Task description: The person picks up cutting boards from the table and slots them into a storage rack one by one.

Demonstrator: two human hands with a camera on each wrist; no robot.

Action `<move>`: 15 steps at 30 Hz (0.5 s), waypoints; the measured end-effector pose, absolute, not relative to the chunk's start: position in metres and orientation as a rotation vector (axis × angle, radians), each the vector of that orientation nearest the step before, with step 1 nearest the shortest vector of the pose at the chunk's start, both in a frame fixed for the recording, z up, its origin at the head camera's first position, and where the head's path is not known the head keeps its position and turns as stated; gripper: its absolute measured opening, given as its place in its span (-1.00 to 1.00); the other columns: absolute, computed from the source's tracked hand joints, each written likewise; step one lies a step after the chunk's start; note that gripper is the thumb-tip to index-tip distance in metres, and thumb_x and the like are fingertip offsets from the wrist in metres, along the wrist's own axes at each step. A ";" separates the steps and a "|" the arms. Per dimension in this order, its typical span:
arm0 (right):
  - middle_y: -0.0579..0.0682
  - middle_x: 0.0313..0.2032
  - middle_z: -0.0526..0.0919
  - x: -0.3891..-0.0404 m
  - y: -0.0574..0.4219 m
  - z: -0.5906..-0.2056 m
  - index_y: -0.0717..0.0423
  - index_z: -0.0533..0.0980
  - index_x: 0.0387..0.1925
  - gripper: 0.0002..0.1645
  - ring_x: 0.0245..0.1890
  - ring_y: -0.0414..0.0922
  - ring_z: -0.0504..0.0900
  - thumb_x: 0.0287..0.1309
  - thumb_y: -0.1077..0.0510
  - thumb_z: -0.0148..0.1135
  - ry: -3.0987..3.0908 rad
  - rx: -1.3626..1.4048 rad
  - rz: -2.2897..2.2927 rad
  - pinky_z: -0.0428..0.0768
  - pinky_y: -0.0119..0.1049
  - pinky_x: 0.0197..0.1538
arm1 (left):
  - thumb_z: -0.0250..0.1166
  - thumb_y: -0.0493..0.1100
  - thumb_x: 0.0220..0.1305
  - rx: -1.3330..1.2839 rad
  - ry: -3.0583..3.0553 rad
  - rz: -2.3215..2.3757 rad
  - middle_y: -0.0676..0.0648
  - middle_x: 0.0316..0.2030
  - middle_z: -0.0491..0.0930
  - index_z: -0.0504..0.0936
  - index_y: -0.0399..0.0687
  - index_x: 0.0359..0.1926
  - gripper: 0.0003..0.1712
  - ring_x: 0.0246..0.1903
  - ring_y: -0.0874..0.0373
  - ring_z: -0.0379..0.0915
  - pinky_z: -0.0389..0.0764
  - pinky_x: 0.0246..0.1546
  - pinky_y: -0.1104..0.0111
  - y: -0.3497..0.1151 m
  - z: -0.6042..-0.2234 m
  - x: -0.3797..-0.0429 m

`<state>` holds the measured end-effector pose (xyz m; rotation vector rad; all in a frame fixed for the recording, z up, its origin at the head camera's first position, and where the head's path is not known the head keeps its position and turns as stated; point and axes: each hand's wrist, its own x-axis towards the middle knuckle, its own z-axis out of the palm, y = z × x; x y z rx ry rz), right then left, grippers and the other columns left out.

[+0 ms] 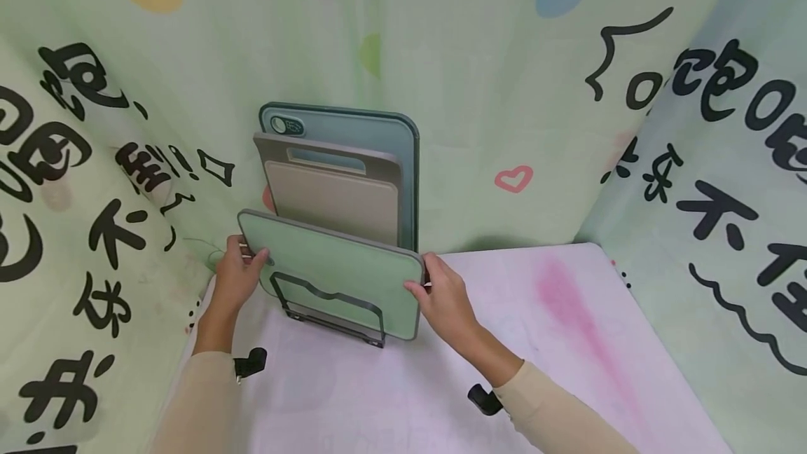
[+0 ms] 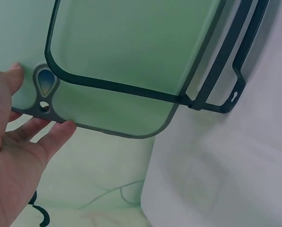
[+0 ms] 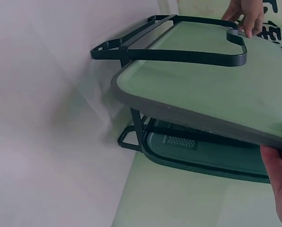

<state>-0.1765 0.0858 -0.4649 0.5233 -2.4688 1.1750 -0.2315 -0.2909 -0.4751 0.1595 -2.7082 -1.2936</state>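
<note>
A pale green cutting board (image 1: 334, 258) with a grey rim leans in the front of a black metal rack (image 1: 334, 328). My left hand (image 1: 238, 277) holds its left edge by a teardrop-shaped hole (image 2: 46, 82), thumb in front and fingers behind. On the right edge, my right hand (image 1: 447, 300) grips with the thumb on the green face and the fingers behind. Farther back stand a beige board (image 1: 334, 195) with a slot handle and a larger blue-grey board (image 1: 353, 128) with a round hole. The front board hides their lower parts.
The rack stands on a white-pink table (image 1: 504, 342) near its back edge. Patterned curtains (image 1: 473, 104) with black lettering hang behind and at both sides. A dark bracket-like piece (image 1: 251, 363) shows at the left wrist, and another (image 1: 484, 400) at the right.
</note>
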 end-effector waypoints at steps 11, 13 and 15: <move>0.06 -0.28 0.59 -0.179 0.086 -0.465 0.25 0.45 -0.10 -0.61 -0.23 -0.07 0.71 0.15 0.29 0.49 -2.478 0.526 1.153 0.75 -0.35 -0.22 | 0.06 -0.02 0.61 0.191 -2.680 -1.317 -0.48 0.24 0.39 0.07 -0.34 0.44 -0.34 0.18 -0.30 0.39 0.51 0.05 -0.05 -0.289 -0.480 -0.233; 0.05 -0.27 0.59 -0.179 0.086 -0.465 0.25 0.45 -0.09 -0.60 -0.23 -0.07 0.71 0.15 0.29 0.49 -2.481 0.529 1.152 0.75 -0.36 -0.22 | 0.07 -0.04 0.60 0.192 -2.672 -1.309 -0.48 0.23 0.40 0.08 -0.35 0.43 -0.35 0.18 -0.31 0.39 0.51 0.06 -0.06 -0.289 -0.480 -0.233; 0.05 -0.27 0.58 -0.179 0.087 -0.464 0.25 0.45 -0.10 -0.61 -0.23 -0.07 0.71 0.15 0.29 0.49 -2.484 0.531 1.154 0.75 -0.36 -0.22 | 0.07 -0.05 0.60 0.187 -2.666 -1.315 -0.48 0.25 0.39 0.07 -0.35 0.44 -0.35 0.20 -0.32 0.38 0.50 0.08 -0.08 -0.289 -0.480 -0.234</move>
